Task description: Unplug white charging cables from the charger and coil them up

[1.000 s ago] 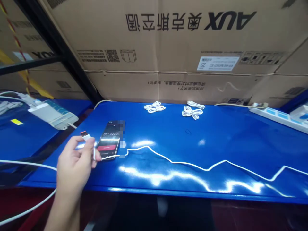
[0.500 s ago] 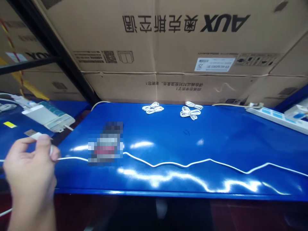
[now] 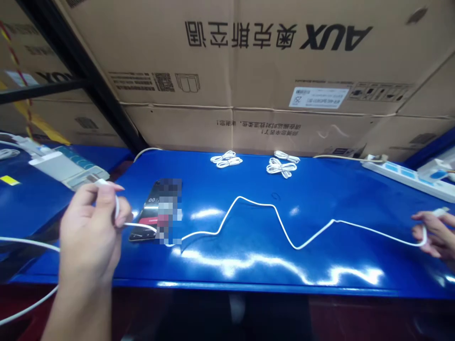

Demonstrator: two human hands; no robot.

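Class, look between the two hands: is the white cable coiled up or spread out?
Spread out, not taut: the white cable zigzags loosely over the blue table from left hand to right hand.

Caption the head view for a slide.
Left hand and right hand hold opposite ends of a kinked white cable over a blue surface.

Bright, cool light with hard glare across the glossy surface [image 3: 234, 184].
We see jagged white reflections streaking its front half, apparently from above, and a faint shadow beneath the white cable [image 3: 256, 202]. Below the front edge, everything falls into near-black. The carton [image 3: 249, 66] is evenly lit, but its small print smears. We find both hands [image 3: 90, 222] slightly soft, wide-angle stretching toward the sides, and blocky pixelation hiding part of the phone [image 3: 147, 208].
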